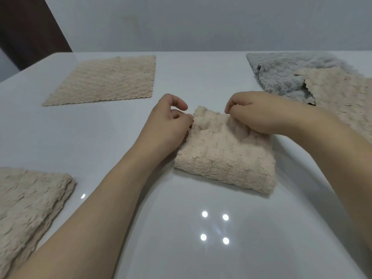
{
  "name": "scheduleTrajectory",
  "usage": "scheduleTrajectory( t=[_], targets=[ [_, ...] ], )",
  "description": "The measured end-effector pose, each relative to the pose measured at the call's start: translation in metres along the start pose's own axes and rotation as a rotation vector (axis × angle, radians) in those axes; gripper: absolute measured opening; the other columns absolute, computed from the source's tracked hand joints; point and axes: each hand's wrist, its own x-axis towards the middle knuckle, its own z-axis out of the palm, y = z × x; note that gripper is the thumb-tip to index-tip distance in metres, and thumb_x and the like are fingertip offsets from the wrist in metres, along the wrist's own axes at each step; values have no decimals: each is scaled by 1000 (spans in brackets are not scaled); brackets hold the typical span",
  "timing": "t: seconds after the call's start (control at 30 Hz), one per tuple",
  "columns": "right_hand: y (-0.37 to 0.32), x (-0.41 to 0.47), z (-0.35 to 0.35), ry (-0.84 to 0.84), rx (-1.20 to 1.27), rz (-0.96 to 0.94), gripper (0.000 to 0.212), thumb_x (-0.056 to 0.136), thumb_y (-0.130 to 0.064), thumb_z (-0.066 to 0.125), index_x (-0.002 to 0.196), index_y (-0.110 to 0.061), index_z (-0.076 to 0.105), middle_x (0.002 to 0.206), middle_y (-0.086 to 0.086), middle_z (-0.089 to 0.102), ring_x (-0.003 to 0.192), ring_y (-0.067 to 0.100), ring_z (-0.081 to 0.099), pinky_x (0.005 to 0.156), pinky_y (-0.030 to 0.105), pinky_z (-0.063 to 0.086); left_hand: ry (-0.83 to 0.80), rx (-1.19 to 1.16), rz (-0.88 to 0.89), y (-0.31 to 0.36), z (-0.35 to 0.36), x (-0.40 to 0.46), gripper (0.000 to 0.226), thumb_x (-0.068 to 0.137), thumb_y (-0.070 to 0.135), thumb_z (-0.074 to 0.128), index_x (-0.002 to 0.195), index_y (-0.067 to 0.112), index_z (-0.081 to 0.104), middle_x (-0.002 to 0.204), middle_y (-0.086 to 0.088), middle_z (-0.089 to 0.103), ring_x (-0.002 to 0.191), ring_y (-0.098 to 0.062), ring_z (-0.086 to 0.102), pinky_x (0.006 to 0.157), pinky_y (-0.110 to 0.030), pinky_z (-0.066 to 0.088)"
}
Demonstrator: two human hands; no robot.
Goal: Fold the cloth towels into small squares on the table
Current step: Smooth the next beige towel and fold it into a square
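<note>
A folded beige towel [223, 154] lies at the middle of the white table [100, 137]. The left hand [171, 117] pinches its far left corner, fingers curled; the right hand [259, 113] pinches its far right edge, grip closed on the cloth. A flat beige towel [102, 81] lies far left, another [30, 208] near left. Far right, a grey towel [281, 75] lies under a beige one [342, 97].

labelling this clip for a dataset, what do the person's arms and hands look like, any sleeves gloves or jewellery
Both forearms are bare as far as the frame shows: no sleeve comes into view. The left hand and right hand wear no gloves, and no watch, bracelet or ring can be made out. The upper arms are out of view.
</note>
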Motion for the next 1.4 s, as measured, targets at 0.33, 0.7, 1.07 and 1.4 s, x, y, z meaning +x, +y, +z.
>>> scheduleTrajectory(
  t=[0.33,0.7,1.07,1.4],
  targets=[
    [5,7,22,81,-184,-71,55,94,-62,34,78,-14,56,71,-4,55,75,20,53,66,34,42,-22,113,29,-2,1,0,5,87,22,59,90,18,59,76,6,64,62,-4,53,64,-28,42],
    [25,17,32,345,-70,-71,54,92,-66,33,92,-16,53,82,0,56,82,27,52,64,36,37,-49,132,-33,-2,8,1,11,85,28,69,93,22,64,72,9,57,59,-5,51,57,-30,45],
    [32,19,35,445,112,-96,51,94,-60,38,83,-11,45,67,0,49,67,23,47,52,32,27,40,335,55,3,12,-9,13,82,43,59,83,31,58,73,14,60,87,-26,56,92,-52,46],
    [34,20,37,456,115,-95,50,94,-61,37,88,-12,47,70,0,52,72,25,49,55,34,28,-118,4,-92,6,8,-6,28,74,32,67,79,5,61,74,-9,55,65,-22,47,55,-35,36]
  ],
)
